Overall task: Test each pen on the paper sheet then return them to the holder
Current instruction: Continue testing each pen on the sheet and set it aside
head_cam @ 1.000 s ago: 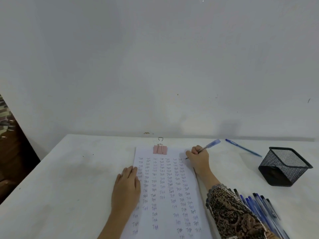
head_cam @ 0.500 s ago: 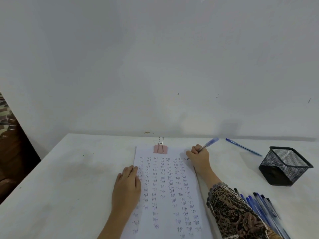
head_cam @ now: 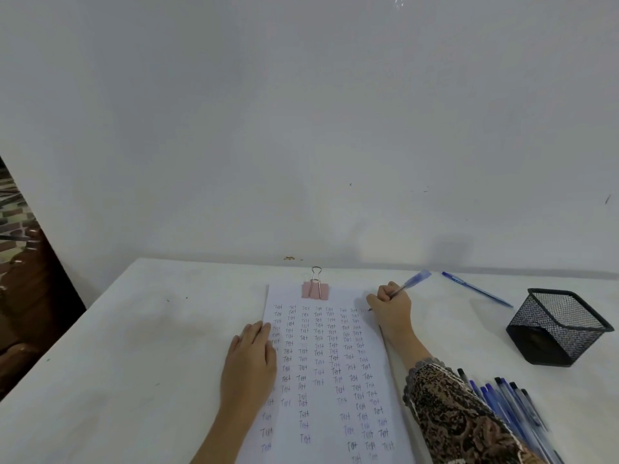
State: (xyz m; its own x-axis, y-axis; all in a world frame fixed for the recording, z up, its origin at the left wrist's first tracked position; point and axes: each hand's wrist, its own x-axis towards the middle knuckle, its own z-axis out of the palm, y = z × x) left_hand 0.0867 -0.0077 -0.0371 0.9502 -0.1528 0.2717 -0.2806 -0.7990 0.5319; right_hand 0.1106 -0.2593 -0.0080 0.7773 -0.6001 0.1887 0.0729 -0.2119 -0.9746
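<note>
A white paper sheet (head_cam: pixel 326 406) covered with rows of small handwritten words lies in front of me, held at its top by a pink binder clip (head_cam: pixel 315 289). My right hand (head_cam: pixel 392 306) grips a blue pen (head_cam: pixel 413 281) with its tip touching the sheet's top right corner. My left hand (head_cam: pixel 249 360) lies flat on the sheet's left edge, fingers apart, holding nothing. A black mesh holder (head_cam: pixel 557 326) stands tilted at the right. Several blue and black pens (head_cam: pixel 509 410) lie in a bunch beside my right sleeve. One more blue pen (head_cam: pixel 475 289) lies alone behind the holder.
The white table (head_cam: pixel 134 346) meets a plain white wall at the back. Its left edge drops off toward dark brown furniture (head_cam: pixel 30 296).
The pen in my right hand has shifted slightly as it writes at the top right of the sheet. My left hand has stayed put.
</note>
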